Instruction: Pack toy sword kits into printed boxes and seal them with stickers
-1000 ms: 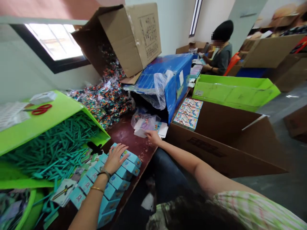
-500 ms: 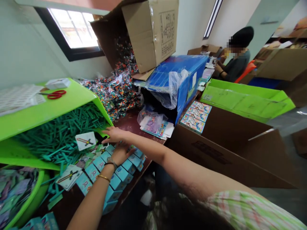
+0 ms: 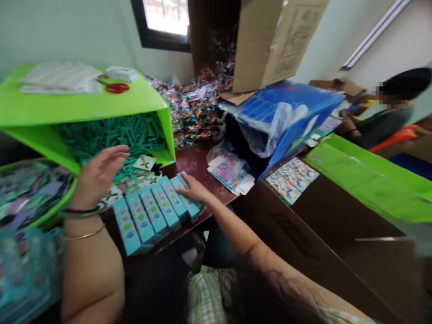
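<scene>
On the dark red table (image 3: pixel 199 159), seen from the head camera, a row of light blue boxes (image 3: pixel 155 211) lay side by side near the front edge. The right hand (image 3: pixel 194 189) rested with its fingers spread flat on the rightmost boxes of that row, gripping nothing. The left hand (image 3: pixel 97 175) was raised above the table's left part, fingers open and loosely spread, empty, just in front of the green bin (image 3: pixel 84 105) lying on its side. Teal sticks (image 3: pixel 114 135) filled that bin, and small printed cards (image 3: pixel 145 163) lay at its mouth, just behind the boxes. Red scissors (image 3: pixel 115 87) lay on the bin's upper wall. Farther right sat a blue box (image 3: pixel 286 108) with a plastic bag, beside a tilted cardboard box (image 3: pixel 276 40) spilling small colourful packets (image 3: pixel 192 108). Another person (image 3: pixel 388 121) sat far right, well apart.
</scene>
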Motion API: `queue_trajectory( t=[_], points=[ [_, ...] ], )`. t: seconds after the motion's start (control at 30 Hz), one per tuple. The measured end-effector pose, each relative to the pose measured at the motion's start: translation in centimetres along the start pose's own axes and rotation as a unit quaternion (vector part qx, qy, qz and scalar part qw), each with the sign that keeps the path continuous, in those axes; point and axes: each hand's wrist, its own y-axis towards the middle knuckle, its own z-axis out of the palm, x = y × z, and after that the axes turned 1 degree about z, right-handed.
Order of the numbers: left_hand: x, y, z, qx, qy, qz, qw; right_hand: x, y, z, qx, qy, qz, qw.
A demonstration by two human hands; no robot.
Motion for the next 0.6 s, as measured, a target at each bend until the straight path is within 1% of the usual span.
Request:
queue_trajectory(
  t=[0.03,0.07,0.1,0.13,0.17,0.2,0.23,0.3,0.33,0.37,0.4,0.43,0.47,0.5,0.53,0.6],
  points=[
    [0.5,-2.1,-2.1,-0.055,-0.007,-0.021,0.998,0.0,0.0,0.0,-0.001,-0.004,-0.001,1.000],
    [1.2,-4.7,-3.5,-0.101,0.007,-0.056,0.993,-0.2,0.1,0.0,-0.001,-0.005,-0.003,1.000],
    [2.0,-7.5,-4.2,-0.121,0.043,-0.112,0.985,-0.4,0.1,0.1,0.000,-0.005,-0.005,1.000],
    [2.8,-10.4,-3.9,-0.120,0.079,-0.187,0.972,-0.7,0.2,0.2,0.000,-0.004,-0.006,1.000],
    [3.7,-13.1,-3.0,-0.117,0.086,-0.268,0.952,-1.0,0.3,0.4,-0.002,-0.002,-0.005,1.000],
    [4.4,-15.4,-1.4,-0.127,0.045,-0.339,0.931,-1.3,0.5,0.6,-0.006,0.000,-0.002,1.000],
    [5.1,-17.3,0.6,-0.140,-0.032,-0.381,0.913,-1.5,0.6,0.9,-0.011,0.003,0.004,1.000],
    [5.9,-19.7,4.8,-0.139,-0.099,-0.389,0.906,-1.6,0.7,1.2,-0.020,0.005,0.025,0.999],
    [6.1,-20.3,6.6,-0.146,-0.202,-0.381,0.890,-1.5,0.7,1.3,-0.021,0.001,0.037,0.999],
    [6.2,-20.6,8.0,-0.150,-0.281,-0.369,0.873,-1.2,0.5,1.3,-0.021,-0.004,0.046,0.999],
    [6.4,-20.6,8.9,-0.150,-0.336,-0.354,0.859,-0.9,0.2,1.1,-0.024,-0.007,0.046,0.999],
    [6.5,-20.6,9.3,-0.150,-0.380,-0.339,0.848,-0.6,-0.1,0.9,-0.033,-0.006,0.032,0.999],
    [6.8,-20.5,9.3,-0.147,-0.396,-0.324,0.847,-0.4,-0.5,0.7,-0.050,0.001,0.004,0.999],
    [7.1,-20.5,9.1,-0.143,-0.393,-0.307,0.855,-0.4,-1.0,0.4,-0.076,0.014,-0.035,0.996],
    [7.6,-20.7,8.7,-0.140,-0.375,-0.286,0.871,-0.6,-1.4,0.3,-0.108,0.033,-0.078,0.990],
    [8.5,-21.2,8.0,-0.137,-0.303,-0.221,0.917,-1.9,-2.3,0.4,-0.174,0.078,-0.152,0.970]
  ],
)
